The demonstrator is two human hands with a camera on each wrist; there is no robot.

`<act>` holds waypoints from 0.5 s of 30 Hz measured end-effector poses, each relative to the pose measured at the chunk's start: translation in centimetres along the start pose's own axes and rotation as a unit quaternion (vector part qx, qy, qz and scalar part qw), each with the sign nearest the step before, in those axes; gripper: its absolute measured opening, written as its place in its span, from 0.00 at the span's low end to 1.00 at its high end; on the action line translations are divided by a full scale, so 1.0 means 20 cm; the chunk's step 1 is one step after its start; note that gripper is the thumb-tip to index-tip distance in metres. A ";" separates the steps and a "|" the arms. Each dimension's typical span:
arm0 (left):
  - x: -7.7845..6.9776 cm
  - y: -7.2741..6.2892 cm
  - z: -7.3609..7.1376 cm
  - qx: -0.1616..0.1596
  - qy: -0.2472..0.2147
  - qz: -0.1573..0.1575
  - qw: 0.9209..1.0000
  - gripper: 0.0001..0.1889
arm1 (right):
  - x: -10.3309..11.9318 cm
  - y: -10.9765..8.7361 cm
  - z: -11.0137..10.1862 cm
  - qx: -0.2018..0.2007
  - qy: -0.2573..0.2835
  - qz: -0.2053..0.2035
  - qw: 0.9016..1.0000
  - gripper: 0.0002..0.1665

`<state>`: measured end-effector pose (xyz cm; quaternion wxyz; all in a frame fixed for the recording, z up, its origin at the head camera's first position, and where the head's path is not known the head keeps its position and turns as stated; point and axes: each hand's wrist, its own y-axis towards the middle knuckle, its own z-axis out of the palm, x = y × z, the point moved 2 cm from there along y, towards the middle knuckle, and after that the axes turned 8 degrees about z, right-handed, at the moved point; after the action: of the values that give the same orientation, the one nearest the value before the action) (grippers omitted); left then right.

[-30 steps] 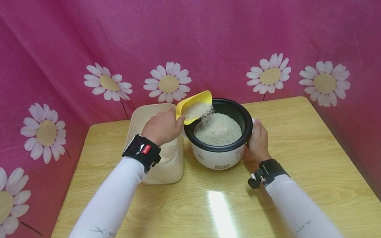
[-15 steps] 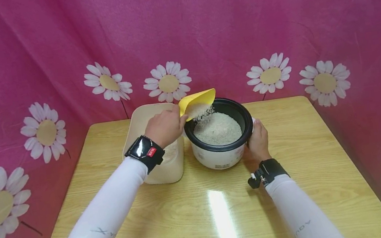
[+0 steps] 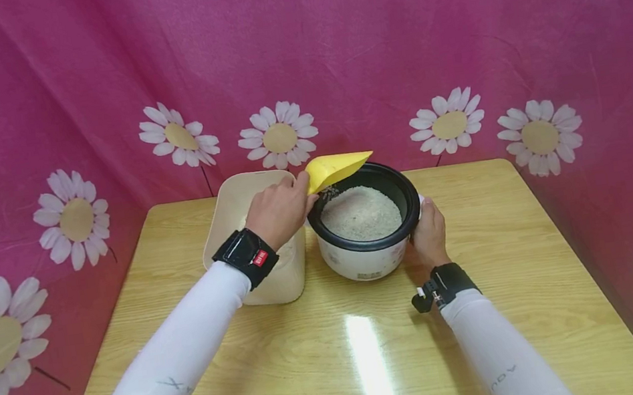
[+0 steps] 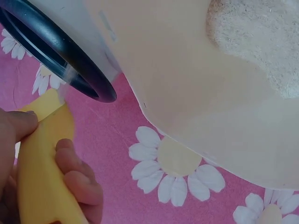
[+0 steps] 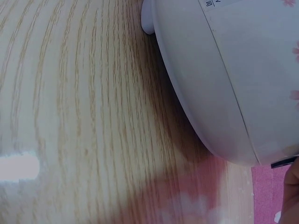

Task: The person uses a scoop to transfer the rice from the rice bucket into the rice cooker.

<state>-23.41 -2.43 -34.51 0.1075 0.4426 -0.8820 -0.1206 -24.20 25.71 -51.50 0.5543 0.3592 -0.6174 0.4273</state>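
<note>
My left hand [image 3: 280, 210] grips a yellow scoop [image 3: 338, 167], which is tipped on its side above the left part of an open rice cooker [image 3: 362, 262]. A few white grains drop from the scoop's lower edge. Uncooked rice [image 3: 364, 216] lies heaped inside the black-rimmed pot. In the left wrist view, thumb and fingers curl round the scoop's handle [image 4: 44, 177]. My right hand [image 3: 430, 235] holds the cooker's white right side handle; its fingertips are partly hidden there. Beneath my left forearm stands a cream rice bin [image 3: 275, 290] with rice [image 4: 261, 37] in it.
Bin and cooker stand side by side, nearly touching, towards the back of a wooden table [image 3: 304, 368]. A pink curtain [image 3: 333, 53] printed with daisies hangs close behind and on both sides.
My left hand has shifted slightly right and rolled the scoop over; its mouth, earlier full of pouring rice, now faces away, and the stream has thinned. My right hand has stayed on the cooker.
</note>
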 end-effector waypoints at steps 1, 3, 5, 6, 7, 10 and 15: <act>0.00 0.00 0.00 -0.002 0.003 0.003 1.000 0.19 | 0.00 0.00 0.00 -0.001 0.002 -0.002 1.000 0.30; 0.00 0.00 0.00 -0.004 0.009 0.008 1.000 0.20 | -0.01 0.00 0.00 0.001 0.007 -0.003 1.000 0.30; 0.00 0.00 0.00 -0.006 0.014 0.011 1.000 0.20 | -0.01 0.00 0.00 0.006 0.014 0.004 1.000 0.30; 0.00 0.01 0.00 -0.008 0.015 0.013 1.000 0.20 | -0.01 0.00 0.00 0.006 0.015 0.007 1.000 0.30; 0.00 0.01 0.00 -0.007 0.015 0.013 1.000 0.20 | 0.00 0.00 0.00 0.007 0.016 0.010 1.000 0.30; 0.01 0.01 0.00 -0.003 -0.001 0.004 1.000 0.20 | 0.01 -0.01 0.00 0.011 0.011 0.019 1.000 0.29; 0.03 0.01 -0.02 0.026 -0.067 -0.031 0.997 0.21 | 0.07 -0.06 -0.01 0.010 -0.012 0.019 1.000 0.28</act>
<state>-23.80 -2.81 -34.05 0.0333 0.4636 -0.8758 -0.1304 -23.26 25.41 -49.89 0.5347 0.3581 -0.6266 0.4396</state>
